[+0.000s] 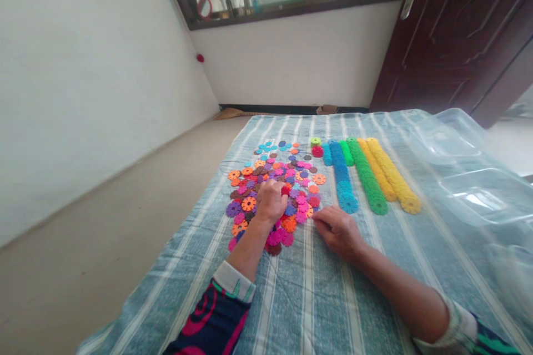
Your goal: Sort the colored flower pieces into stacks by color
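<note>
My left hand [271, 199] reaches over a loose pile of flower-shaped plastic discs [249, 203] in pink, orange, purple, red, brown and blue. Its fingers are curled, and a red disc [285, 191] shows at their right side, held by them. At the pile's right edge is my right hand [339, 232], its fingers bent and pressed together close to the cloth. Whatever may be inside those fingers is hidden. Beyond it lie sorted rows of overlapping discs: a blue row [341, 175], a green row [366, 177] and two yellow rows [393, 177].
A striped blue-grey cloth [308, 299] covers the bed-like surface. Clear plastic boxes [452, 136] stand along the right side. Small red [317, 151] and lime-green stacks [315, 141] sit behind the pile. A dark red door [453, 39] is at the back right.
</note>
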Tool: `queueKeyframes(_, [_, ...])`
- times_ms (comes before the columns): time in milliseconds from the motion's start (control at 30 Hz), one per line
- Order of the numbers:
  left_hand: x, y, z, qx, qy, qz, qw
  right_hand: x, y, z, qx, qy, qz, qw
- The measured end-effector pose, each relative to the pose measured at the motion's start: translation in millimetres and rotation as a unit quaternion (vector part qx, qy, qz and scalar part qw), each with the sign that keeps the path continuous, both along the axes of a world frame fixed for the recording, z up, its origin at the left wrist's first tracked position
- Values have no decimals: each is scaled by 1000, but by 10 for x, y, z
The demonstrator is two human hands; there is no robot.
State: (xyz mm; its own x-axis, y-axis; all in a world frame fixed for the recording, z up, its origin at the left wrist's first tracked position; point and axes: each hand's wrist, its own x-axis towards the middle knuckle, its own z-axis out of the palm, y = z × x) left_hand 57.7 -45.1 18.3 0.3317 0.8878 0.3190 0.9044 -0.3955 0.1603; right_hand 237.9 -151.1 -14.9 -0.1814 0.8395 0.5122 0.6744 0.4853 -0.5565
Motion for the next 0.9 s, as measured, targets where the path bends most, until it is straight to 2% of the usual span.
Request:
queueKeyframes(233, [-54, -14, 15, -14, -66, 20, 997, 3, 8, -18, 2, -4, 0, 1000])
queueKeyframes(533, [-168, 10, -5, 29, -138, 25, 990, 8, 11, -17, 3, -6, -4, 1000])
queueKeyframes(733, [-118, -56, 10, 29, -166, -35, 985, 7, 9, 4, -1, -8, -2, 1000])
queueKeyframes(900, [-5, -153, 34, 18, -168, -85, 982, -2, 7, -8, 9, 27, -20, 999])
